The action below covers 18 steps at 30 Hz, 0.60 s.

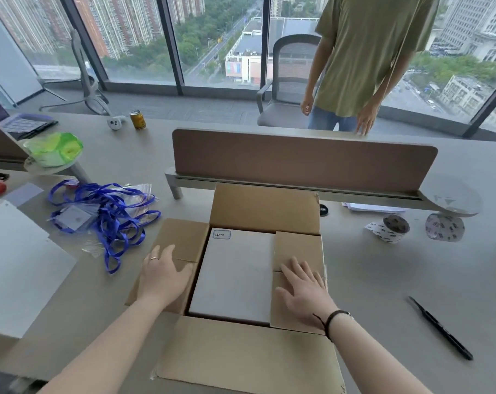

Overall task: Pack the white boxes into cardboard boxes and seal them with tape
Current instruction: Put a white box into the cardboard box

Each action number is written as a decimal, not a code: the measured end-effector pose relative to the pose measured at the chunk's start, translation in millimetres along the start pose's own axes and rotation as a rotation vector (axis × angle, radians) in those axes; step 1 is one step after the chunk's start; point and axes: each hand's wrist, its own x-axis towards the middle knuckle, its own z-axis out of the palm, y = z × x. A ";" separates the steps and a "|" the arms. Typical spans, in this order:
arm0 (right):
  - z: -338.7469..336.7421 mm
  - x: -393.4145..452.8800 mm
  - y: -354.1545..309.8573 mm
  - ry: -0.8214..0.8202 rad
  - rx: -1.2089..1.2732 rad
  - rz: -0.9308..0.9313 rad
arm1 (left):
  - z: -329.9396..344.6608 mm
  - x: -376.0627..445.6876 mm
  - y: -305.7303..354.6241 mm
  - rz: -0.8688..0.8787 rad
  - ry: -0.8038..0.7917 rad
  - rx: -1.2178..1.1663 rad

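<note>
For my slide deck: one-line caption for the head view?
Left hand and right hand press side flaps of a cardboard box holding a white box.

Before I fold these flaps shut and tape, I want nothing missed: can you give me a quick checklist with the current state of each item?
1. White box sits inside the cardboard box: ok.
2. Left hand on the left flap, fingers flat: ok.
3. Right hand on the right flap, already lying inward: ok.
4. Far flap and near flap folded down: not ok, both stand open.
5. Tape rolls at hand: ok, on the table to the right.
6. Box filled beneath the white box: cannot tell.
</note>
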 end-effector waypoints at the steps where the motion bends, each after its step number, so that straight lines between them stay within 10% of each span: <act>1: 3.4 0.9 -1.1 0.009 -0.067 -0.005 | -2.6 4.2 -9.8 -0.044 -0.010 -0.009; 12: 10.5 7.1 4.3 -0.006 -0.161 0.007 | -37.7 7.6 -20.4 -0.126 -0.014 -0.296; 18: 13.3 6.6 4.5 0.018 -0.135 0.015 | -57.8 -33.0 38.1 0.216 -0.091 -0.355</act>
